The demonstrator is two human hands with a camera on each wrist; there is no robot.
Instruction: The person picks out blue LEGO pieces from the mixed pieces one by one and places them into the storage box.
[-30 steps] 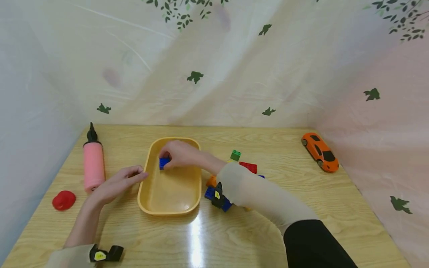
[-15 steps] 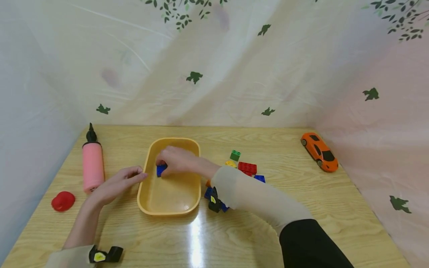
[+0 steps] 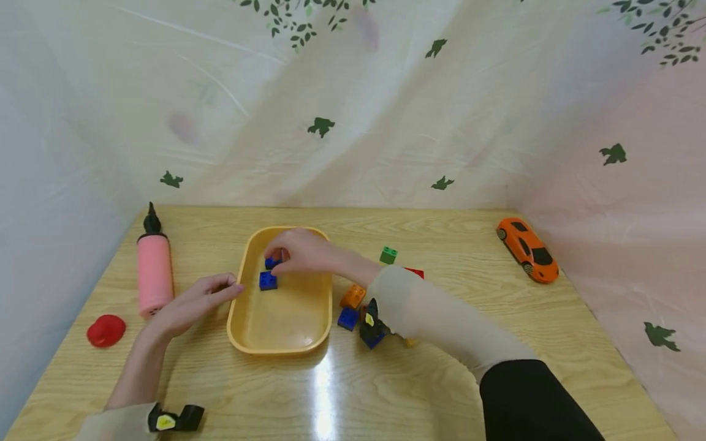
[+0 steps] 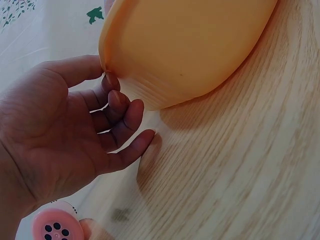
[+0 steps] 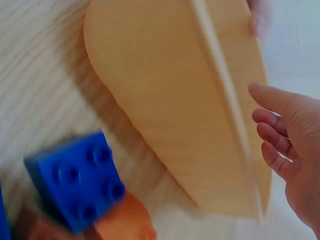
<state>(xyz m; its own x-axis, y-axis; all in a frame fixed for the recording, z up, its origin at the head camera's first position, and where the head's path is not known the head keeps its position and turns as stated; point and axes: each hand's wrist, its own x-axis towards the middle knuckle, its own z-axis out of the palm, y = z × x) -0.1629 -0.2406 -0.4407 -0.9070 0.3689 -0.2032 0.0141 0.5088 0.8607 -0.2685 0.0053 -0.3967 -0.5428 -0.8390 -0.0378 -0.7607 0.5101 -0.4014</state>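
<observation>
A yellow plastic tray [image 3: 287, 318] lies on the table with two blue toy bricks in it, the nearer blue brick [image 3: 268, 280] fully visible and the farther blue brick [image 3: 273, 263] partly behind fingers. My right hand [image 3: 303, 250] hovers over the tray's far half, its fingers loosely bent. In the right wrist view nothing shows between the thumb and fingers of that right hand [image 5: 295, 135]. At the tray's left rim my left hand [image 3: 201, 300] pinches the edge between thumb and index finger; its other fingers curl loosely beneath, as the left wrist view of the left hand [image 4: 70, 120] shows.
Right of the tray lie an orange brick [image 3: 353, 296], a blue brick [image 3: 348, 318], a green brick [image 3: 388, 255] and others partly under the right forearm. A pink hand pump [image 3: 155, 269] and red dome-shaped piece [image 3: 106, 331] are left; an orange toy car [image 3: 527, 250] is far right.
My right hand has let go of the blue brick in the tray and moved slightly away from me, uncovering a second blue brick. The left hand stays at the rim.
</observation>
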